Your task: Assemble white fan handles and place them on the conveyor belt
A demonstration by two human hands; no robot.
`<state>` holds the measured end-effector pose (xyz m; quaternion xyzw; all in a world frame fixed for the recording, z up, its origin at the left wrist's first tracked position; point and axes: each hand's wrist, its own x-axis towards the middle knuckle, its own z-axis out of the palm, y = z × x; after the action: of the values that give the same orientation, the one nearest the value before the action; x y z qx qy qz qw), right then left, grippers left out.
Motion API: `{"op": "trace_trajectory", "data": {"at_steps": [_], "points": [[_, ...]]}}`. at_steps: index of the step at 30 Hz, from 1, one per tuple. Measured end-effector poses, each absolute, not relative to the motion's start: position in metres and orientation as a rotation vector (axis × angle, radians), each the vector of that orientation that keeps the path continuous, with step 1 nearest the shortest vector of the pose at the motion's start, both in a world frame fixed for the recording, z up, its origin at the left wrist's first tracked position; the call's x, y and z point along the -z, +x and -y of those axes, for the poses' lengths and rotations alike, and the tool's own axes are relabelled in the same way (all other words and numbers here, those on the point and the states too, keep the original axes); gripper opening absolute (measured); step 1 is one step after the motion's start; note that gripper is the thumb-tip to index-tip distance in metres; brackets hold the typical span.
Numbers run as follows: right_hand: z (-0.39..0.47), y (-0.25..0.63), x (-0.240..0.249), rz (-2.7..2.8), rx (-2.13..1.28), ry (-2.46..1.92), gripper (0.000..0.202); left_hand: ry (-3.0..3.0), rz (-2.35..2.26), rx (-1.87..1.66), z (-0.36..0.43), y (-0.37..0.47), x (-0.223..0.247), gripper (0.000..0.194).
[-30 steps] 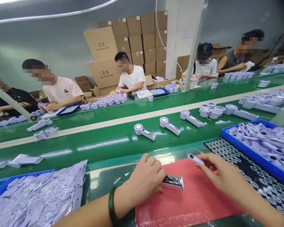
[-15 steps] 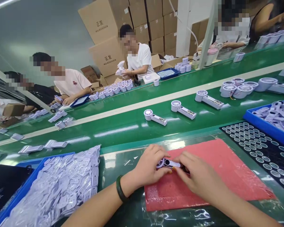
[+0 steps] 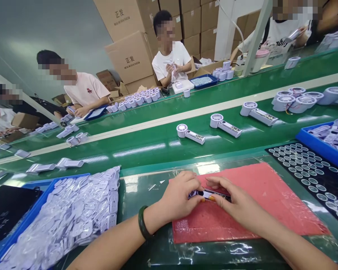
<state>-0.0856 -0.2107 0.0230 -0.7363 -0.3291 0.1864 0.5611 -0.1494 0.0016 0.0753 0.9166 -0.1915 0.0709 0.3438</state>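
The fan unit (image 3: 210,194) lies between our left hand (image 3: 181,195), fingers curled around its round end, and our right hand (image 3: 232,200), thumb and fingers gripping its handle. Red mat (image 3: 250,187) extends open rightward to the black sheet (image 3: 310,170). Beyond runs the green belt (image 3: 146,150); co-workers sit opposite.

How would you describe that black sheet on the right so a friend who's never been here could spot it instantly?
Start at the long green belt, then find the red mat on the near side. The sheet lies flat to its right, before a blue tray. Unlike the plain mat and the heaped tray, it is black and dotted with pale rings.
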Motion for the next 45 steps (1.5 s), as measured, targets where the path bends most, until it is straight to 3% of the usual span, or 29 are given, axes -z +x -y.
{"op": "trace_trajectory", "data": {"at_steps": [2, 6, 12, 18, 24, 29, 32, 39, 42, 45], "points": [[0.215, -0.089, -0.023, 0.819, -0.473, -1.781, 0.04, 2.371, 0.513, -0.178, 0.0, -0.157, -0.078, 0.022], [0.218, -0.099, -0.032, 0.969, -0.48, -1.85, 0.03, 2.368, 0.445, -0.162, 0.009, -0.173, -0.078, 0.031], [0.214, -0.11, -0.035, 1.034, -0.283, -1.948, 0.03, 2.404, 0.449, -0.262, 0.018, -0.178, -0.073, 0.016], [0.219, -0.111, -0.03, 1.153, -0.214, -1.962, 0.033, 2.488, 0.511, -0.175, 0.015, -0.177, -0.076, 0.028], [0.218, -0.111, -0.032, 1.152, -0.191, -1.986, 0.033, 2.51, 0.491, -0.209, 0.018, -0.179, -0.073, 0.023], [0.222, -0.111, -0.028, 1.113, -0.253, -1.951, 0.038, 2.662, 0.433, -0.133, 0.018, -0.187, -0.074, 0.038], [0.229, -0.109, -0.025, 1.039, -0.237, -1.964, 0.041, 2.858, 0.472, -0.149, 0.015, -0.185, -0.076, 0.031], [0.302, -0.063, -0.035, 0.905, 0.233, -2.361, 0.031, 3.266, 0.71, -0.284, -0.07, -0.09, -0.108, 0.036], [0.346, -0.027, -0.041, 0.701, 0.416, -2.569, 0.031, 3.498, 0.478, -0.474, -0.123, -0.024, -0.113, 0.041], [0.388, 0.018, -0.046, 0.43, 0.534, -2.821, 0.029, 3.473, 0.185, -0.281, -0.152, 0.019, -0.103, 0.055]]}}
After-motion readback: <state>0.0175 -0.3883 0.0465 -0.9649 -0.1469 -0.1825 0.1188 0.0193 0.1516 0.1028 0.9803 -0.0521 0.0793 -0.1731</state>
